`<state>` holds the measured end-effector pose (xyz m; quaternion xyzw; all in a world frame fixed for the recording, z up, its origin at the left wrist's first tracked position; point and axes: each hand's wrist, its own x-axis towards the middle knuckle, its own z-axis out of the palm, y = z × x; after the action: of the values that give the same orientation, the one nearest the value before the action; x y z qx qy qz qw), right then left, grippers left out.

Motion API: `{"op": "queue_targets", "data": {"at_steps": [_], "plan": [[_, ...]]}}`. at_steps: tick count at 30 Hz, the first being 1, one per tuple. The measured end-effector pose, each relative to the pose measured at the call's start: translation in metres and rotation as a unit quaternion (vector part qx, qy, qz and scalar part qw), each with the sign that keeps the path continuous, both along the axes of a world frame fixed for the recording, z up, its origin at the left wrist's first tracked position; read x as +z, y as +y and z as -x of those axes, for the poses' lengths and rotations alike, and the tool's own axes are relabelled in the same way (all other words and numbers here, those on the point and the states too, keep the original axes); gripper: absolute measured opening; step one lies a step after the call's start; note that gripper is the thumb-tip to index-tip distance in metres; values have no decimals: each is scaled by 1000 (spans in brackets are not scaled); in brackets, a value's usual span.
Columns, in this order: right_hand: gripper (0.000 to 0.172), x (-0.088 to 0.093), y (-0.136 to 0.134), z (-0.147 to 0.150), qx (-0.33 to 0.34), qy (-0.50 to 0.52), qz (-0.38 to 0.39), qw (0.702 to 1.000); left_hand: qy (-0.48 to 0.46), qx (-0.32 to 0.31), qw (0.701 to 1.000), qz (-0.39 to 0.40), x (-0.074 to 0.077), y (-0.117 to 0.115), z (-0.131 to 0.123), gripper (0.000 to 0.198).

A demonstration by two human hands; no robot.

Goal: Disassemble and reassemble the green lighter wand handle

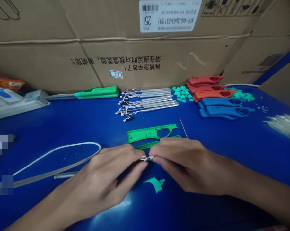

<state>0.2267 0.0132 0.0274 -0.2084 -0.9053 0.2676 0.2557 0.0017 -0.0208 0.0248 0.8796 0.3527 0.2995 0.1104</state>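
Note:
At the middle of the table my left hand (111, 168) and my right hand (191, 163) almost meet, each closed in a pinch. Between the fingertips runs a thin white wire (143, 158); my left hand grips it. The fingers of my right hand close on a small white wire end (151, 158), partly hidden by them. Just beyond lies an open green plastic shell half (137, 134), its inside facing up. A second green shell half (148, 145) is partly covered by my hands. Nearer to me is a turquoise plastic piece (156, 184).
Silver metal tubes with white wires (159, 101) lie at the back, beside turquoise caps (182, 93). Red shells (205, 85) and blue shells (223, 110) are stacked at right. A power strip (21, 104), a green shell stack (99, 92) and a white cable (63, 148) are at left. Cardboard (50, 64) walls the back.

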Motion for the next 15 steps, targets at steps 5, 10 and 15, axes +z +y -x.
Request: {"op": "queue_targets", "data": {"at_steps": [5,10,15], "plan": [[14,-2,-1,-2,-6,-34,-8,999,-17,-5,1000,-12,-1,1,0,12],[18,2,0,2,-30,-24,5,999,-33,15,998,44,-1,1,-1,10],[15,4,1,2,-42,63,25,997,-45,17,992,112,1,1,-1,10]]}}
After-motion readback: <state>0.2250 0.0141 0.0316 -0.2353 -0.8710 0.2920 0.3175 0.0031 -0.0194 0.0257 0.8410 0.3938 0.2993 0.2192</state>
